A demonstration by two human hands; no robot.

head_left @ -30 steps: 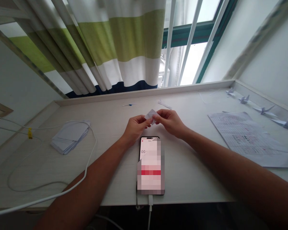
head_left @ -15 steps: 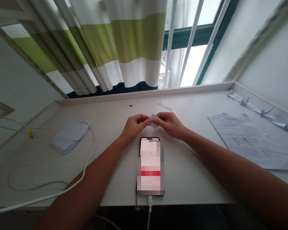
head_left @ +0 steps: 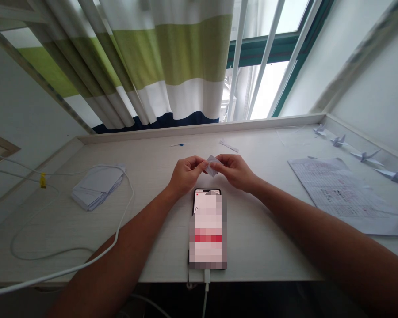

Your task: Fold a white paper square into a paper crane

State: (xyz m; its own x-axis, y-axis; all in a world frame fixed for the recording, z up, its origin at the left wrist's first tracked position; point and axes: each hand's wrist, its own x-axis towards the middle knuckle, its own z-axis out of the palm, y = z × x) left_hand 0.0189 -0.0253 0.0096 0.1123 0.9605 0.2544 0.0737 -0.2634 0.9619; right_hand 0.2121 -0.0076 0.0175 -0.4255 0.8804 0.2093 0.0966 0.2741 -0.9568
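A small folded piece of white paper is pinched between both of my hands above the middle of the desk. My left hand grips its left side with closed fingers. My right hand holds its right side with thumb and fingers pressed together. Just below the hands a phone lies flat on the desk with its screen lit, plugged into a white cable at its near end.
A stack of white paper squares lies at the left, ringed by a white cable. A printed sheet lies at the right. Several folded paper cranes line the right ledge. Small paper scraps sit near the window sill.
The folded paper has been turned and lowered slightly between my fingers. The view has shifted a little. Arms and phone stay in place.
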